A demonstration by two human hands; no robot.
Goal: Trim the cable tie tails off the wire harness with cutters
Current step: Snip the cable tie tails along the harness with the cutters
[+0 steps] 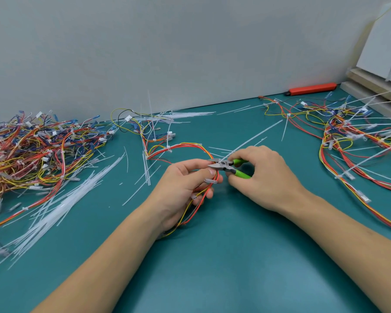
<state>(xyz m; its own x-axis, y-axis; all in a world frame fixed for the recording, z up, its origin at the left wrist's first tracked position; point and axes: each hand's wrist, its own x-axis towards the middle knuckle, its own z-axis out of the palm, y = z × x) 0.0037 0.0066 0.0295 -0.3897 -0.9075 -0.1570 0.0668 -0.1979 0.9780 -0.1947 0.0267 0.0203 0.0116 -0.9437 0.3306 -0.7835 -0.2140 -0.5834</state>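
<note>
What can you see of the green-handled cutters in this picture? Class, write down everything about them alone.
The cutters are small flush cutters with two bright green, seemingly plastic-coated handles and short, pointed grey metal blades joined at a dark pivot. The blades stand slightly apart, tips pointing left. The tool is held above the teal mat, roughly level. The right hand grips the handles, and the tips almost reach the left hand, which holds the wire harness.

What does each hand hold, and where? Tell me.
Left hand grips the harness wires; right hand grips the cutters by the green handles.
</note>
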